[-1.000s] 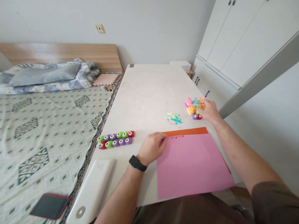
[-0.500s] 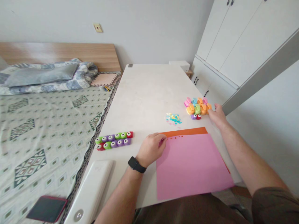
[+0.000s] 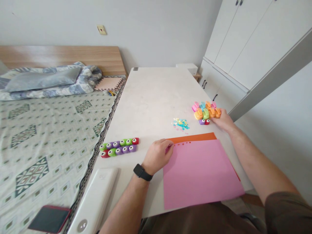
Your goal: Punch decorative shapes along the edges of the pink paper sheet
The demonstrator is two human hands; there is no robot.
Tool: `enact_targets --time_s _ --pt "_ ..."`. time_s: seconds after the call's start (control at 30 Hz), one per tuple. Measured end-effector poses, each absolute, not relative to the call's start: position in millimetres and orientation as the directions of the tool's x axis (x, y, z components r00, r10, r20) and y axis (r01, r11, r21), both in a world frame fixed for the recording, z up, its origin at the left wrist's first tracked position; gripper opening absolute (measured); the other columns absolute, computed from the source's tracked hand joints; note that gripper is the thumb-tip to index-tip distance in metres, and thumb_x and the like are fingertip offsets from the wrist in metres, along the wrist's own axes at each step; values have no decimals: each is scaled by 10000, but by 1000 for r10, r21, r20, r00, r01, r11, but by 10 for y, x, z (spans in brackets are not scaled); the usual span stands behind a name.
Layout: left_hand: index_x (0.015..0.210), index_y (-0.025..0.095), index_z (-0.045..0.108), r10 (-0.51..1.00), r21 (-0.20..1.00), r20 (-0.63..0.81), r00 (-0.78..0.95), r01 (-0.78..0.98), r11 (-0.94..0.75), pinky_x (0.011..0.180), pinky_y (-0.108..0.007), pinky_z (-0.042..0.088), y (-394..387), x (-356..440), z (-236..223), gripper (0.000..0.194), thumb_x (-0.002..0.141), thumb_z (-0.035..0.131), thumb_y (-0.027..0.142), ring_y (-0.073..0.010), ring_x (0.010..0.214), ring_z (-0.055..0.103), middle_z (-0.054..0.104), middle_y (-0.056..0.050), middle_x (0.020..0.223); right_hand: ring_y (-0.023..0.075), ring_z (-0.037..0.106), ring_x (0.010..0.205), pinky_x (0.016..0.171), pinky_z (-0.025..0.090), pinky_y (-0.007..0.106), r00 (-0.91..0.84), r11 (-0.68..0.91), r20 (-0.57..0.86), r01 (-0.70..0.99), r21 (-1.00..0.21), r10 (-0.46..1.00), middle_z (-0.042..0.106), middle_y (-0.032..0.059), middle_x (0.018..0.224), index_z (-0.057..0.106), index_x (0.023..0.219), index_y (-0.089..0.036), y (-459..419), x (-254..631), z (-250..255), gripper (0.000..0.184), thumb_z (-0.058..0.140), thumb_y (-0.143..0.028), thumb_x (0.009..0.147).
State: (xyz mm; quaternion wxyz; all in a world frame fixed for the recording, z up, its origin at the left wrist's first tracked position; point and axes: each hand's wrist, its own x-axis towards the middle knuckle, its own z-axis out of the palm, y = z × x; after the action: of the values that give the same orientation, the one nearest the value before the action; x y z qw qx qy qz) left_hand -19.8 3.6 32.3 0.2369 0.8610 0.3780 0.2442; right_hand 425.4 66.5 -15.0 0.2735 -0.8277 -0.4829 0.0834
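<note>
L hand (image 3: 157, 156) pinches the pink paper (image 3: 200, 175) by its top-left corner on the desk (image 3: 151, 97); R hand (image 3: 223, 121) touches the end orange punch (image 3: 217, 112), grip unclear. Risks — a sideways nudge could scatter adjacent punches (image 3: 205, 113); a tug might tear the paper near its holes (image 3: 183, 144).

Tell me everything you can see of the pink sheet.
The pink sheet is plain, roughly rectangular and looks like paper. It lies mostly flat over an orange sheet, which shows as a strip beyond its far edge. A row of small shaped holes runs along that edge, toward the left. The left hand rests at its far left corner, hiding part of it; whether the fingers pinch it is unclear.
</note>
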Motion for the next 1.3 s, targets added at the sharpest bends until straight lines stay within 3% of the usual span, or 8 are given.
enact_targets --time_s 0.33,0.6,0.87,1.0,1.13,1.3 --pt "952 190 710 762 593 240 601 531 -606 785 -315 486 27 -195 335 178 981 534 186 -187 821 658 722 -60 891 359 680 1088 905 534 453 581 -454 171 759 -467 796 710 164 1220 523 1393 -181 636 4367 -141 757 747 -230 671" --pt "947 196 704 763 593 235 603 533 -604 784 -316 485 33 -202 327 183 988 526 193 -186 827 658 722 -56 898 333 699 1058 912 540 453 608 -473 183 744 -472 773 740 136 1172 583 1319 -193 713 4398 -208 567 703 -347 787" --pt "943 195 709 762 591 235 603 534 -605 778 -311 488 26 -199 341 186 988 528 197 -184 815 660 722 -60 887 300 702 1053 926 537 428 569 -423 199 764 -488 798 741 103 1206 598 1274 -229 724 4442 -239 532 692 -255 751" --pt "936 196 708 761 584 239 604 536 -609 766 -304 487 25 -197 339 187 985 528 193 -184 810 663 723 -64 881 296 693 1071 950 531 419 568 -398 174 734 -550 805 734 103 1221 597 1260 -241 716 4448 -215 586 731 -235 690" --pt "940 194 710 755 581 244 608 532 -616 781 -309 496 29 -196 337 184 980 531 183 -188 817 670 727 -65 881 299 652 1171 1029 503 474 622 -343 175 620 -706 763 685 128 1319 559 1297 -216 804 4465 -132 613 701 -246 701" --pt "937 199 713 750 583 262 607 520 -624 776 -313 504 27 -191 328 188 980 530 184 -193 820 675 732 -71 886 297 654 1154 912 562 427 604 -274 180 580 -767 776 708 105 1226 600 1225 -247 998 4453 65 398 589 -349 840"
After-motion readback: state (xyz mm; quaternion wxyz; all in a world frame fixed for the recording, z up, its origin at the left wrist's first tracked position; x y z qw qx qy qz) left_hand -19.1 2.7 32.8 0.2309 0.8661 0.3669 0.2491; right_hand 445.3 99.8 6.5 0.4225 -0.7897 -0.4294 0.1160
